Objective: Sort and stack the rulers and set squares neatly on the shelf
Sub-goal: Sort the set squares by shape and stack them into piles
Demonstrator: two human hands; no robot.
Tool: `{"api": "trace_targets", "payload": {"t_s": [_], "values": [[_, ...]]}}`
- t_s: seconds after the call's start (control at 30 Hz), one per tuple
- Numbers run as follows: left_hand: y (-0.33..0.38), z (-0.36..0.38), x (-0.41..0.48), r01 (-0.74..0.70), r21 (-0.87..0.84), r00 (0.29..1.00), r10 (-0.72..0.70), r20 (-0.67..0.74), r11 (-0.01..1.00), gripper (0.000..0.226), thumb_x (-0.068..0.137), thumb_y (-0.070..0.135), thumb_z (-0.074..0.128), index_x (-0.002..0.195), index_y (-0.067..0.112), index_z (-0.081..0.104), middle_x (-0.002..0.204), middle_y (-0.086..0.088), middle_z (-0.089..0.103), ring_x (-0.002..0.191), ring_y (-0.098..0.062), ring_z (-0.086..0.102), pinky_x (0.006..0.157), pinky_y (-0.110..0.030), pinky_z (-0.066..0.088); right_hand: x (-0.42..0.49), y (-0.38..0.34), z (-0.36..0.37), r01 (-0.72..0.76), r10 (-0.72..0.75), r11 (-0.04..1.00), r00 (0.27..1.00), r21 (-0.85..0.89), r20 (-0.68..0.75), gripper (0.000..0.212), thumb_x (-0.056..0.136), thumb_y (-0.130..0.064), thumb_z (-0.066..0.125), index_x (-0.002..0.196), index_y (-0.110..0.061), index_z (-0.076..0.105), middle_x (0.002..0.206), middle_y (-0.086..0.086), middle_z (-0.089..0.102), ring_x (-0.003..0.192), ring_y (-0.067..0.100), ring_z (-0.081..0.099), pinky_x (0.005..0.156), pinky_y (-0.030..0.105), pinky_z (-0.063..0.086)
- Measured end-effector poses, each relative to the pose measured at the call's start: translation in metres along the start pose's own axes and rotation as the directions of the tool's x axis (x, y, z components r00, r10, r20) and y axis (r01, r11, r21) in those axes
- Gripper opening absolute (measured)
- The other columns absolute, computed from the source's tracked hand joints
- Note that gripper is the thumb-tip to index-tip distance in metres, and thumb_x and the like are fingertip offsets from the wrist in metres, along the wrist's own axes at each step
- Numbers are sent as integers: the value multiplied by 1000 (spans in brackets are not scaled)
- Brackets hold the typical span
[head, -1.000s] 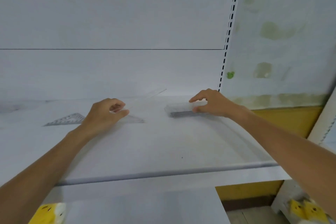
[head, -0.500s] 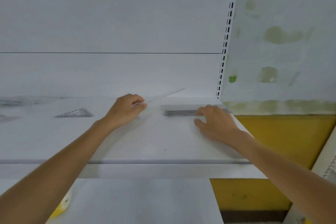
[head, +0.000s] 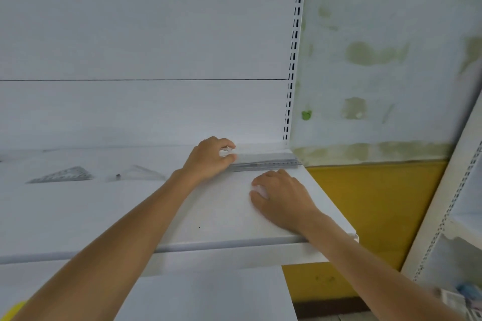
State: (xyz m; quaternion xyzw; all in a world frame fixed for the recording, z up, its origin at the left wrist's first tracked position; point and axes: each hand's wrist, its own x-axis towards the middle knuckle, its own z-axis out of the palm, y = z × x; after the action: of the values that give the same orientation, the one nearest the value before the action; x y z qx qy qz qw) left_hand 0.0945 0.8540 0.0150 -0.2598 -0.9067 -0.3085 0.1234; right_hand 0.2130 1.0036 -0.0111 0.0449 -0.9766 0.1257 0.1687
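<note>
At centre frame, the left hand (head: 208, 160) pinches a clear ruler (head: 255, 157), tilted up a moment ago and now lowered onto the ruler stack (head: 271, 164) at the right end of the shelf (head: 182, 216). The right hand (head: 281, 195) has slid off the stack and rests relaxed, empty. Two set squares (head: 62, 174) wait unsorted at left.

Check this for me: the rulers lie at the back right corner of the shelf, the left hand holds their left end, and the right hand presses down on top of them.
Not the right hand: in the head view it rests on the shelf in front of the rulers, off them. The rest stands: the left hand holds their left end.
</note>
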Motion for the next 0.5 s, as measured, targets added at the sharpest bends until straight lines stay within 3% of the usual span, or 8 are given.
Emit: {"api": "trace_targets", "payload": {"t_s": [0.33,0.5], "values": [[-6,15,5,-8,127,999,2,49,992,30,89,36,51,116,26,59,113,-3,59,110,-21,53,96,-37,39,3,2,1,-1,1,1000,1000,1,7,38,92,-36,40,124,-20,54,128,-1,54,117,20,42,97,33,33],[-5,15,8,-27,248,999,22,23,968,41,88,39,52,126,25,52,127,-5,51,121,-24,41,98,-36,31,3,4,1,-12,12,1000,1000,20,6,37,91,-38,42,122,-23,55,127,-4,55,118,18,43,97,31,33]]}}
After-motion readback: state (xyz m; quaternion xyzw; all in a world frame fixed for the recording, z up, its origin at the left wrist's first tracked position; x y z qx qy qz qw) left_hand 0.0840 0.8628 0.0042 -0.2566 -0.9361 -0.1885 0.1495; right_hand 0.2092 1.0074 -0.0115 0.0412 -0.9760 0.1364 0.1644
